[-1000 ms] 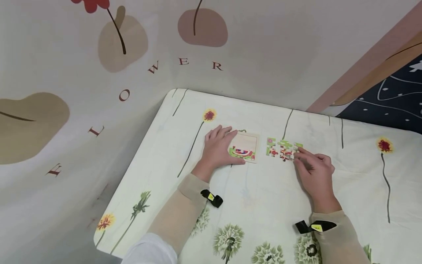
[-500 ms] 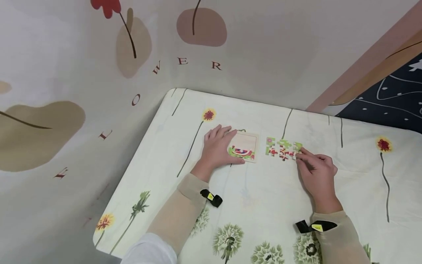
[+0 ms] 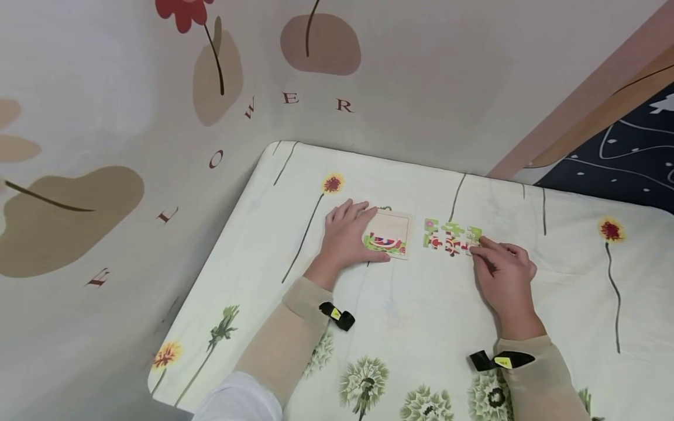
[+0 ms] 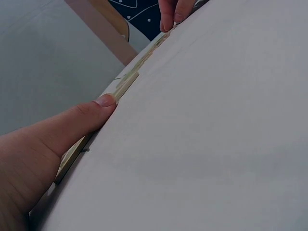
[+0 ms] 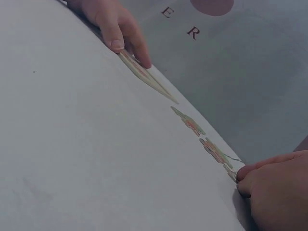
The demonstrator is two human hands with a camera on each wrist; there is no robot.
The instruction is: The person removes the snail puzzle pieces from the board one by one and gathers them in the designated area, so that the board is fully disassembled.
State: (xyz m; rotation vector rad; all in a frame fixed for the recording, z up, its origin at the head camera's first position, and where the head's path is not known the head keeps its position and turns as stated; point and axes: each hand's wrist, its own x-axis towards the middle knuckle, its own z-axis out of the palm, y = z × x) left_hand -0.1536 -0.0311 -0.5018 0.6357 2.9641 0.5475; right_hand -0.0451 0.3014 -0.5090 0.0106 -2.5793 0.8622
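Right of the frame's centre, my right hand [image 3: 505, 272] pinches the end piece [image 5: 230, 172] of the cluster of puzzle pieces [image 3: 452, 241], fingertips nearly together; they've shifted slightly, baring more green there, which I judge a small alignment. Near centre, my left hand [image 3: 344, 235] lies spread across the board [image 3: 394, 225].

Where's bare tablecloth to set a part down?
Free: tablecloth between the sleeves, nearer than the puzzle board; right of the right hand; behind the puzzle pieces, toward the wall. Crowded: between the hands, where board and pieces leave a narrow gap.
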